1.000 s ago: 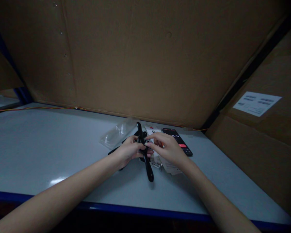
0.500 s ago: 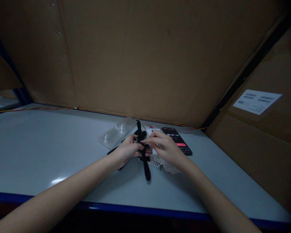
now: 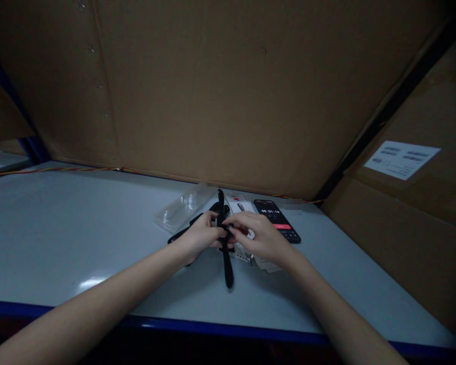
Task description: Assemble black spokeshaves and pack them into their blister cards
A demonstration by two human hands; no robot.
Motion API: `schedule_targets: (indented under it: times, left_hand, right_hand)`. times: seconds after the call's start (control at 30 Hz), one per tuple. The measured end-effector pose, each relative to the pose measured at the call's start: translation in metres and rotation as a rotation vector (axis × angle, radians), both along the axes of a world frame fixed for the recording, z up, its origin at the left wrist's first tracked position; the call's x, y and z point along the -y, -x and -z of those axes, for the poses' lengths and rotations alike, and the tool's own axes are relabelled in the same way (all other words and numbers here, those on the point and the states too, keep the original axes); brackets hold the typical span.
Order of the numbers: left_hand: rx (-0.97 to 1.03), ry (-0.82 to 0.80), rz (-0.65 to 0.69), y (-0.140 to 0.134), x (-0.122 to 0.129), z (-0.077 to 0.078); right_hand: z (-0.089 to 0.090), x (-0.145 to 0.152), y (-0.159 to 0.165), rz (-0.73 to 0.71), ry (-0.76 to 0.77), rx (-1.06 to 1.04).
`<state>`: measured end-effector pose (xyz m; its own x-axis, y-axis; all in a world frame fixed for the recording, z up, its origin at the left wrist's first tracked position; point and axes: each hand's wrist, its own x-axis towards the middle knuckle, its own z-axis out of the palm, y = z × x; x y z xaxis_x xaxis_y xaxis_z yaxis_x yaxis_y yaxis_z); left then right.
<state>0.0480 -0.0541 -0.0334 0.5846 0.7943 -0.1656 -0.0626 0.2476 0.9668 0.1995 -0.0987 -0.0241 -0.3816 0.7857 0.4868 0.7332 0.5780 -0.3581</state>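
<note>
Angling in from near left, your left hand [image 3: 202,235] pinches the black bar [image 3: 227,264] mid-length; your right hand [image 3: 261,234] curls in opposite, fingertips bunched, whether pinching anything unclear.

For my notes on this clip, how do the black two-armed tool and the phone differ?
The two-armed tool is held in the left grip; the phone lies on the table. The two-armed tool is a long, narrow bar; the phone is a flat rectangle. The phone shows a lit timer; the two-armed tool shows no display. Both look mostly black.
</note>
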Motion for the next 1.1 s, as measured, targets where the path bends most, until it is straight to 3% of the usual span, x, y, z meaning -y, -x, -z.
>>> schedule_targets:
  times: [0.17,0.33,0.73,0.97,1.1]
  left_hand:
    - [-0.043,-0.04,0.032,-0.0004,0.0011,0.0019]
    - [0.01,0.008,0.012,-0.0015,-0.0023,0.0033]
    - [0.14,0.068,-0.081,-0.0011,-0.0069,-0.0013]
    - [0.078,0.003,-0.065,0.0007,-0.0076,0.0005]
    - [0.077,0.012,-0.058,0.0013,-0.0064,-0.0007]
  right_hand:
    - [0.0065,-0.0032,0.0055,0.105,0.178,-0.178]
    - [0.008,-0.0054,0.0042,0.081,0.321,-0.367]
    - [0.0,0.0013,-0.0015,0.279,-0.083,0.065]
    - [0.0002,0.0036,0.0028,0.087,-0.039,0.067]
    - [-0.001,0.0023,0.0021,0.15,-0.055,0.058]
